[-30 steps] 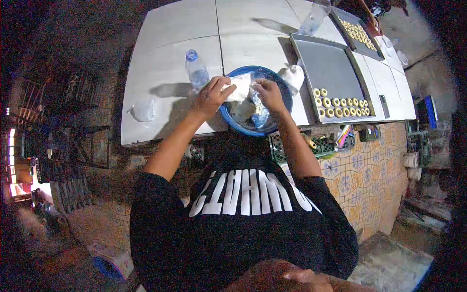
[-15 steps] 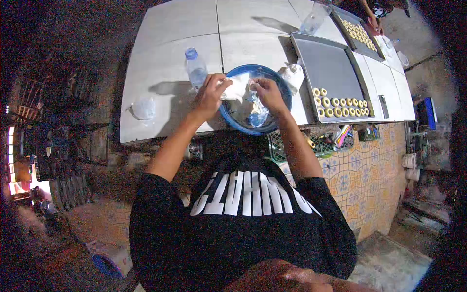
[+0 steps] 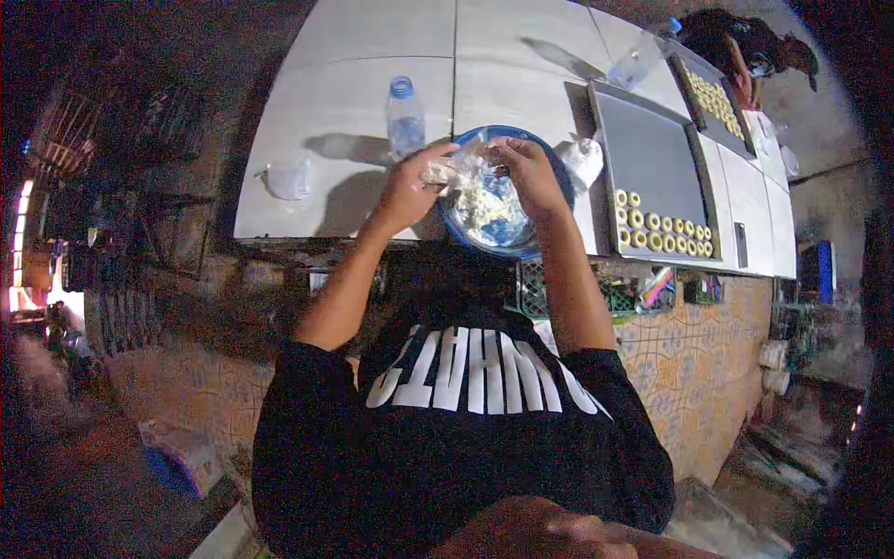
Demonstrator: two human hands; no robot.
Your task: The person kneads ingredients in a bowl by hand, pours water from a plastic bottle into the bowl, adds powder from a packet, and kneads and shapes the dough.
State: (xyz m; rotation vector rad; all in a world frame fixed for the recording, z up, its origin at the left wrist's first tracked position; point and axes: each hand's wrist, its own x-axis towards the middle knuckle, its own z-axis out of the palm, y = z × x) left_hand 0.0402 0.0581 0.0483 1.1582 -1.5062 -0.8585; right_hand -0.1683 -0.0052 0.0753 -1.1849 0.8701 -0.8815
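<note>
Over a blue basin (image 3: pixel 533 250), both of my hands are closed on a clear plastic bag (image 3: pixel 475 149). My left hand (image 3: pixel 414 191) grips its left side, where some white stuff still bulges by the fingers. My right hand (image 3: pixel 535 177) pinches the right side of the bag, its fingertips partly hidden. Below lies a heap of crumbly, off-white powder (image 3: pixel 482 207) in the basin. A clear plastic bottle (image 3: pixel 405 121), uncapped and with a blue neck, stands just beyond my left hand. To the right of the basin sits a white bag (image 3: pixel 583 164).
A metal tray (image 3: pixel 652 140) at right holds rows of ring-shaped dough pieces (image 3: pixel 666 233). Behind it are a second filled tray (image 3: pixel 712 102), a lying bottle (image 3: pixel 638 63) and another person (image 3: pixel 736 42). A small plastic bag (image 3: pixel 289 179) rests at left; a phone (image 3: pixel 740 244) lies near the edge.
White contents have dropped from the bag, and the heap in the basin is larger. The bag looks flatter and clearer between my hands. The view has shifted, and the other person shows more.
</note>
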